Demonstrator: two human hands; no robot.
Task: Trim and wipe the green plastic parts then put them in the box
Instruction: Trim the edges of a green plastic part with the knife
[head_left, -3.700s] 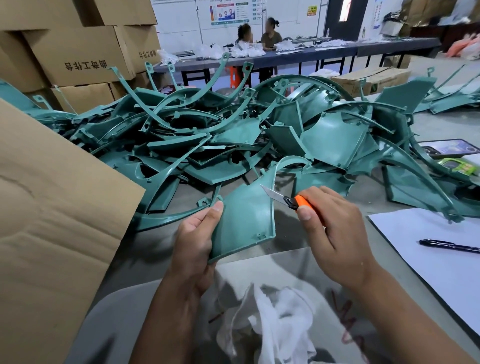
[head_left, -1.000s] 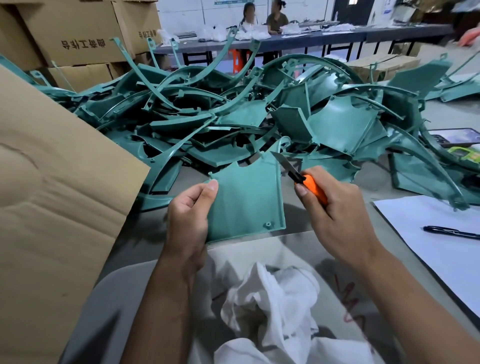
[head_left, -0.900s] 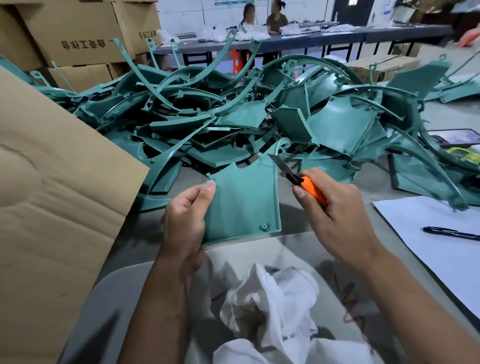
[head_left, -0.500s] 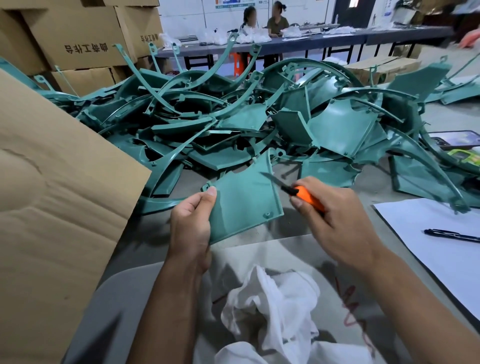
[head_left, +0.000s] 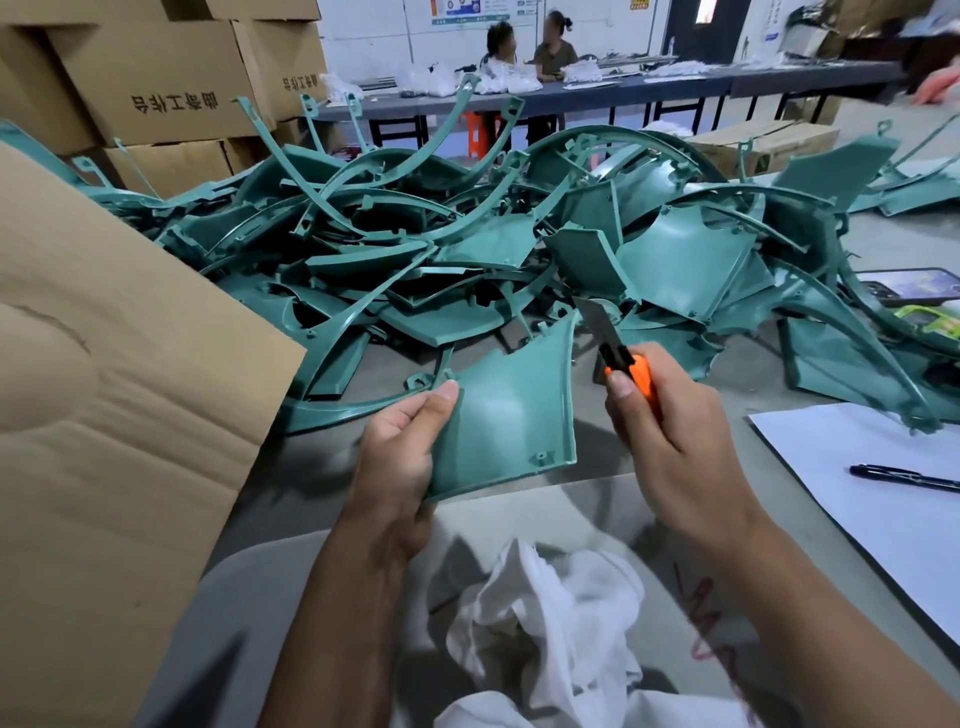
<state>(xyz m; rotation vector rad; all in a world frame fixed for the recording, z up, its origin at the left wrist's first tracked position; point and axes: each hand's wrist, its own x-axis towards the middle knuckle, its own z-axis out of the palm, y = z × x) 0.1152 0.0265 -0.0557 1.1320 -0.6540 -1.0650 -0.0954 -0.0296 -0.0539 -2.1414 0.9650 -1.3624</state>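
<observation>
My left hand (head_left: 402, 457) grips a flat green plastic part (head_left: 511, 410) by its left edge, thumb on its face, holding it above the table. My right hand (head_left: 670, 441) grips an orange utility knife (head_left: 626, 364); its blade points up and left, just right of the part's upper right corner, not clearly touching it. A white cloth (head_left: 550, 613) lies crumpled below both hands. Behind them spreads a big pile of green plastic parts (head_left: 467, 249). The cardboard box flap (head_left: 119, 415) stands at the left.
White paper (head_left: 857, 478) with a black pen (head_left: 904, 478) lies at the right. A phone (head_left: 914, 286) sits at the far right behind the pile. Stacked cartons (head_left: 156, 83) stand at the back left. Two people sit at a far long table (head_left: 623, 93).
The green part has turned more upright in my left hand. The knife blade has lifted from the part's upper edge and now points upward beside its right corner.
</observation>
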